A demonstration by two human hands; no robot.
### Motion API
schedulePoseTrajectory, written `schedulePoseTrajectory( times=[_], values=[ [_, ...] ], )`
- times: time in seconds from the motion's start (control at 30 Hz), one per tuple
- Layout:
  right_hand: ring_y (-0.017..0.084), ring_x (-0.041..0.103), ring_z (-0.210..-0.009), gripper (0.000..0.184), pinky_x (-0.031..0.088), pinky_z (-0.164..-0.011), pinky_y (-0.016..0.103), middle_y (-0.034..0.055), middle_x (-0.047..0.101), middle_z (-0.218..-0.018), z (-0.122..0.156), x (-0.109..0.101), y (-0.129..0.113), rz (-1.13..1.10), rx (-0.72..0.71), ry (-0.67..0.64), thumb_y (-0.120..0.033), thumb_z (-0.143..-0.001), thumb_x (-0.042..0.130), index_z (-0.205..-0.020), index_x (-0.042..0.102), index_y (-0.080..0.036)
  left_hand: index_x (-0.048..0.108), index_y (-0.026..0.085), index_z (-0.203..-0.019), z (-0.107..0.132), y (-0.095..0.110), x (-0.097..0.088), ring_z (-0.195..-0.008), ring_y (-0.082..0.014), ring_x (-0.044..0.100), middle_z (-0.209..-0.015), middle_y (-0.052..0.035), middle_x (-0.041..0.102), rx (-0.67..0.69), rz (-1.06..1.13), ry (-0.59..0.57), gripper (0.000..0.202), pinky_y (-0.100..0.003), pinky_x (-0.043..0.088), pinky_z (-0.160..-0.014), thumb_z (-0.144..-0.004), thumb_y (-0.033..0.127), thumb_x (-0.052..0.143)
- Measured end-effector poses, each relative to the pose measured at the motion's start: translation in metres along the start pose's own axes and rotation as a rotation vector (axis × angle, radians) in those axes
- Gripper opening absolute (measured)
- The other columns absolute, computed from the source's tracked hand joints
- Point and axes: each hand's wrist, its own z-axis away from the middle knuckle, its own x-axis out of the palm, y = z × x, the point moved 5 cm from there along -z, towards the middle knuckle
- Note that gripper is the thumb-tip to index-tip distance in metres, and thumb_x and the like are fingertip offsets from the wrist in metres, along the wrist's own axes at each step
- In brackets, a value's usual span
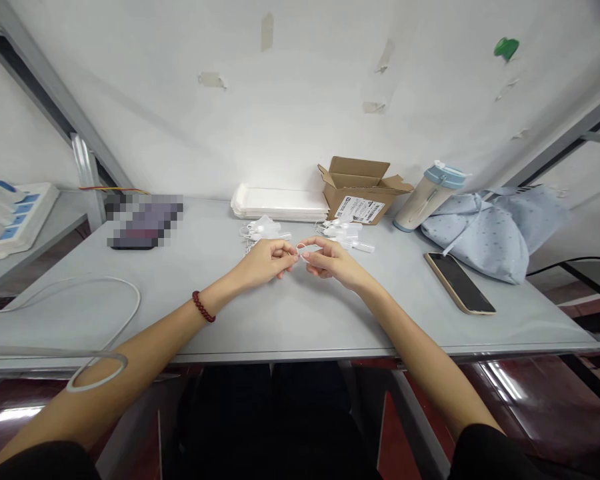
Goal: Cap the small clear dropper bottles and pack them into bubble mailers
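Observation:
My left hand (273,259) and my right hand (330,259) meet over the middle of the table, fingertips almost touching. Both are closed in a pinch on a thin white cord loop (300,246), which curves up between them. What else may hang on the cord is hidden by my fingers. Just behind my left hand lies a pile of small whitish pieces with thin loops (265,228). A second pile of similar translucent pieces (345,230) sits behind my right hand.
White flat trays (280,203) are stacked near the wall beside an open cardboard box (357,193). To the right are a bottle (427,197), a blue cloth bag (485,233) and a phone (460,283). A white cable (135,300) loops at the left, near a blurred dark object (145,223).

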Motion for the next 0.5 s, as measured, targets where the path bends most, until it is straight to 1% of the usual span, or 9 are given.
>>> schedulePoseTrajectory(
  times=[0.17, 0.27, 0.33, 0.43, 0.5],
  values=[
    [0.008, 0.037, -0.048, 0.035, 0.021, -0.046, 0.022, -0.0050, 0.050, -0.053, -0.001, -0.001, -0.001, 0.053, -0.004, 0.035, -0.048, -0.079, 0.065, -0.097, 0.057, -0.018, 0.064, 0.015, -0.078, 0.001, 0.006, -0.005, -0.047, -0.0086, 0.049, -0.056, 0.0020, 0.057, 0.012, 0.007, 0.007, 0.016, -0.022, 0.039, -0.049, -0.079, 0.030, 0.062],
    [0.007, 0.037, -0.046, 0.036, 0.022, -0.046, 0.022, -0.0040, 0.053, -0.054, -0.003, -0.006, 0.001, 0.069, -0.009, 0.085, -0.050, -0.080, 0.064, -0.095, 0.058, -0.018, 0.065, 0.014, -0.074, 0.000, 0.008, -0.016, -0.047, -0.0088, 0.050, -0.058, 0.0010, 0.058, 0.015, 0.024, 0.025, 0.013, -0.022, 0.038, -0.047, -0.075, 0.028, 0.064],
    [0.007, 0.035, -0.045, 0.036, 0.023, -0.045, 0.022, -0.0030, 0.056, -0.056, -0.003, -0.013, 0.001, 0.069, -0.023, 0.144, -0.051, -0.081, 0.062, -0.095, 0.059, -0.018, 0.065, 0.014, -0.072, -0.002, 0.006, -0.031, -0.047, -0.0086, 0.050, -0.060, 0.0001, 0.060, 0.014, 0.049, 0.102, 0.013, -0.021, 0.038, -0.047, -0.073, 0.027, 0.066],
    [0.007, 0.037, -0.047, 0.033, 0.025, -0.046, 0.022, -0.0025, 0.057, -0.059, -0.001, -0.027, -0.003, 0.064, -0.079, 0.250, -0.049, -0.081, 0.063, -0.094, 0.060, -0.018, 0.065, 0.014, -0.070, -0.006, -0.001, -0.058, -0.047, -0.0078, 0.048, -0.059, 0.0001, 0.059, -0.001, 0.087, 0.272, 0.013, -0.021, 0.037, -0.046, -0.071, 0.026, 0.067],
    [0.007, 0.038, -0.048, 0.030, 0.028, -0.047, 0.022, -0.0027, 0.057, -0.059, 0.002, -0.035, -0.007, 0.092, -0.118, 0.306, -0.047, -0.081, 0.063, -0.091, 0.060, -0.018, 0.065, 0.013, -0.069, -0.008, -0.007, -0.073, -0.047, -0.0078, 0.048, -0.058, 0.0002, 0.058, -0.017, 0.110, 0.376, 0.011, -0.021, 0.036, -0.046, -0.070, 0.024, 0.067]
  ],
)
